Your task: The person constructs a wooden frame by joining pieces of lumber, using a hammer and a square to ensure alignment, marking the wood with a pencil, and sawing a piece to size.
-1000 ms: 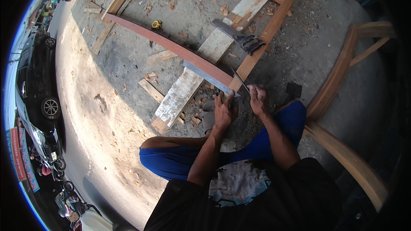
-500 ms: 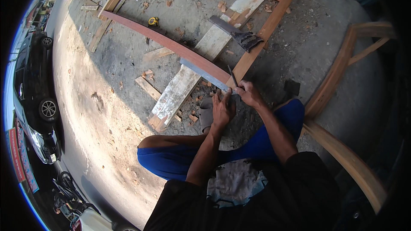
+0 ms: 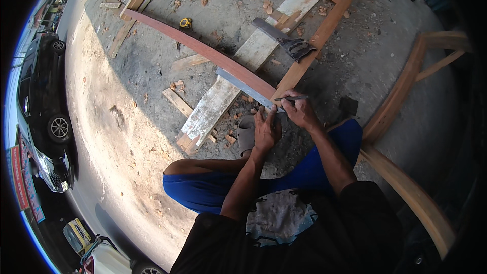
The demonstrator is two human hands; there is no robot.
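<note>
My left hand (image 3: 268, 133) presses its fingertips on the near end of a flat grey metal ruler (image 3: 242, 87). The ruler lies along the edge of a long reddish wooden board (image 3: 203, 50). That board meets a lighter brown beam (image 3: 309, 56) in a corner just beyond my hands. In my right hand (image 3: 303, 114) a dark pencil (image 3: 294, 98) is pinched, its tip pointing left at the corner joint. Both hands are close together there. A handsaw (image 3: 269, 28) with a dark, cloth-like handle end rests across the beam and a pale plank.
A whitish weathered plank (image 3: 210, 106) lies under the frame. Wood scraps and chips are scattered on the ground. A yellow tape measure (image 3: 185, 23) sits beyond the reddish board. At my right stands another wooden frame (image 3: 398, 101). Parked at far left is a black car (image 3: 43, 101).
My right hand has turned the pencil from pointing up and away to lying nearly level, its tip now at the corner. My left hand stays on the ruler.
</note>
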